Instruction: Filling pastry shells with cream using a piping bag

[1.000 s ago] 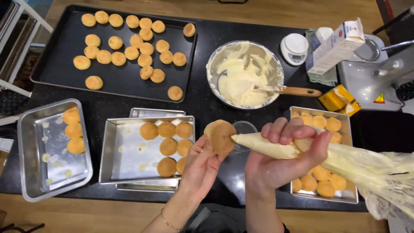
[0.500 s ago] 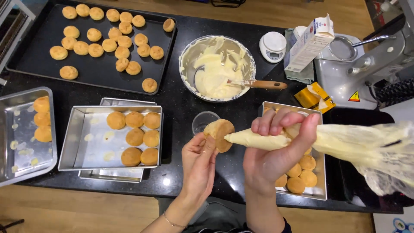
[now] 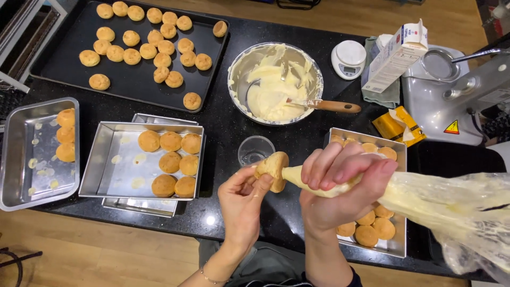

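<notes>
Two hands busy, left hand [image 3: 241, 199] gripping puff [image 3: 272, 169], right hand [image 3: 340, 186] squeezing piping bag [image 3: 451, 204]

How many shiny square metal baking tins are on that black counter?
4 tins: one at far left, one in the middle stacked on another, one at right, partly hidden.
</notes>
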